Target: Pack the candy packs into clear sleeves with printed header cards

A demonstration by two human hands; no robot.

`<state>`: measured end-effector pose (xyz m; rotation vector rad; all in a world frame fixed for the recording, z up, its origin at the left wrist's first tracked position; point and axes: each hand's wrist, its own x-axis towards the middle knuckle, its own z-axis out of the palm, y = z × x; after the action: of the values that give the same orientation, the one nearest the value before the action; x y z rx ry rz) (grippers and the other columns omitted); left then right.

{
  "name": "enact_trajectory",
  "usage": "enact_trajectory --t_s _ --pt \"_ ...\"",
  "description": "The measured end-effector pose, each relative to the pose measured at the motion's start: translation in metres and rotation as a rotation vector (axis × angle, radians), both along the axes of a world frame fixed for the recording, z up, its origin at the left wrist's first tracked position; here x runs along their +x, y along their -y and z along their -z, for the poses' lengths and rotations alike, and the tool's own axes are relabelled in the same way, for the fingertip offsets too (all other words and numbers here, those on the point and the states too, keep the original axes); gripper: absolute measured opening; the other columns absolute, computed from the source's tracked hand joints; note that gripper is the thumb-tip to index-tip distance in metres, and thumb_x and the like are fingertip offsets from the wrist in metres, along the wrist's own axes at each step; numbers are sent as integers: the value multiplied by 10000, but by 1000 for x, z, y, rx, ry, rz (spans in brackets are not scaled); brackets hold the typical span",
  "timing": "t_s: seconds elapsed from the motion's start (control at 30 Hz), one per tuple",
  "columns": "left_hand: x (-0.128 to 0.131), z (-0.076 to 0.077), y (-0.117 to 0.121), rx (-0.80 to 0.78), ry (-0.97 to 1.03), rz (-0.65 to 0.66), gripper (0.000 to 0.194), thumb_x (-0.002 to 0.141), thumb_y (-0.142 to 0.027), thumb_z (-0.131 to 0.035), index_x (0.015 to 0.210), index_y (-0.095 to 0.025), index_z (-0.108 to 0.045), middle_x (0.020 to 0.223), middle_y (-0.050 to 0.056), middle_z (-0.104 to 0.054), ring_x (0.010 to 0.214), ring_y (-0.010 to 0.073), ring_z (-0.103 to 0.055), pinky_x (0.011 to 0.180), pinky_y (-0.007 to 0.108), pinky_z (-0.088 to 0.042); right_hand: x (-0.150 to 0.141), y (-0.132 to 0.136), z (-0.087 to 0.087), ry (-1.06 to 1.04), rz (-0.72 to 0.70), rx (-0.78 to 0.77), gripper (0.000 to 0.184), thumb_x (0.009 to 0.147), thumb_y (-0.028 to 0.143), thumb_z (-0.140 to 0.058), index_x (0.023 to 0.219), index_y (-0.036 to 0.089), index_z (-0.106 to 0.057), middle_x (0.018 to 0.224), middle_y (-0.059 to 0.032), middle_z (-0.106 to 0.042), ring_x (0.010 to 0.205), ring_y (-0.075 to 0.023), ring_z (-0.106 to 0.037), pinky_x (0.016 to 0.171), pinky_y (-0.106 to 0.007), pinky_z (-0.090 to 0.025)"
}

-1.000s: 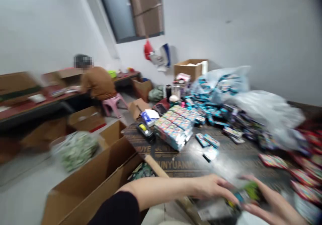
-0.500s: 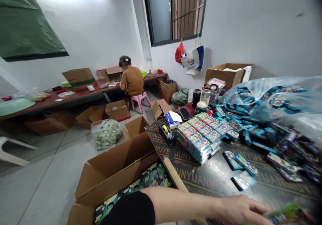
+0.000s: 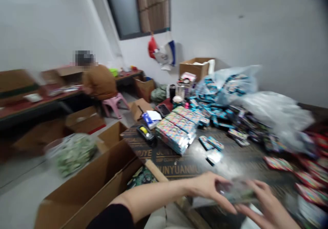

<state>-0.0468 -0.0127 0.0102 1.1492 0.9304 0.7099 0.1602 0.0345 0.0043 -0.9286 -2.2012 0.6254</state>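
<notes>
Packet (image 3: 237,190) badly blurred, markings indistinct

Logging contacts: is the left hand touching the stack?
Apart. The head view shows dark tabletop between the left hand and the stack.

Head-worn view, forward, downward, tabletop (image 3: 184,170) near

This looks like a small packing workshop. The dark, letter-printed surface (image 3: 183,168) carries a block of stacked packs (image 3: 175,128), a tape dispenser (image 3: 146,134) and heaps of loose packets (image 3: 217,114) in and around clear bags (image 3: 278,114). Open cartons (image 3: 84,119) and a bag of green pieces (image 3: 75,155) stand on the floor (image 3: 17,191). A person (image 3: 99,82) on a pink stool (image 3: 112,103) sits at a long red surface (image 3: 47,100) bearing boxes (image 3: 16,84).
</notes>
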Motion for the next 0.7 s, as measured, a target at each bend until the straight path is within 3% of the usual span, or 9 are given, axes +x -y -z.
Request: enact_trajectory --t_s 0.07,0.13,0.23,0.3,0.4,0.5,0.6,0.7 --pt "-2 -15 1 29 -9 -22 483 542 -333 -727 973 -133 -645 814 1 -621 747 154 -541 724 256 -419 0 -1 -15 94 -52 -172 532 645 412 -666 1151 325 -524 941 -80 -596 863 -242 -591 747 -380 -489" --pt "0 -20 -5 24 48 -32 363 626 -301 -663 936 -112 -652 835 24 -637 752 152 -547 738 251 -414 -7 -4 -27 39 -25 -275 569 656 395 -665 1184 271 -497 1001 -68 -580 930 -224 -558 808 -354 -463" --pt "6 -19 -17 -61 121 -162 319 705 -304 -584 948 -105 -640 812 43 -651 700 142 -556 678 236 -421 -18 -11 -31 -244 276 -268 622 640 361 -689 1205 241 -459 1048 -59 -566 977 -210 -528 880 -363 -406" --pt "10 -15 -22 -114 139 -203 341 730 -337 -561 981 -114 -621 773 41 -651 652 140 -555 629 236 -424 -24 -11 -25 -426 373 -359 700 600 347 -723 1224 233 -426 1050 -61 -571 976 -204 -531 850 -346 -419" --pt "14 -7 -26 -11 62 -148 308 745 -371 -559 889 -109 -635 708 28 -632 631 137 -540 613 231 -415 -29 -8 -14 -546 229 -634 421 652 370 -676 1004 166 -567 831 -32 -617 769 -162 -574 700 -286 -460" --pt "14 3 -30 195 -153 -152 339 748 -399 -557 612 -93 -610 553 1 -556 542 108 -477 535 201 -366 -29 -6 -9 -577 212 -670 241 687 364 -642 731 132 -591 649 5 -585 608 -117 -534 614 -244 -443" --pt "12 11 -35 242 -227 -211 387 750 -424 -548 539 -99 -563 491 -16 -506 471 88 -428 470 194 -325 -27 -2 -6 -668 232 -714 277 683 342 -655 872 153 -583 736 2 -617 656 -118 -560 630 -235 -451" --pt "10 17 -40 164 -145 -282 373 763 -441 -528 623 -100 -586 529 -9 -548 471 96 -462 470 199 -356 -25 10 6 -661 20 -1007 510 614 319 -717 1062 180 -517 788 -6 -639 680 -141 -597 605 -251 -475"
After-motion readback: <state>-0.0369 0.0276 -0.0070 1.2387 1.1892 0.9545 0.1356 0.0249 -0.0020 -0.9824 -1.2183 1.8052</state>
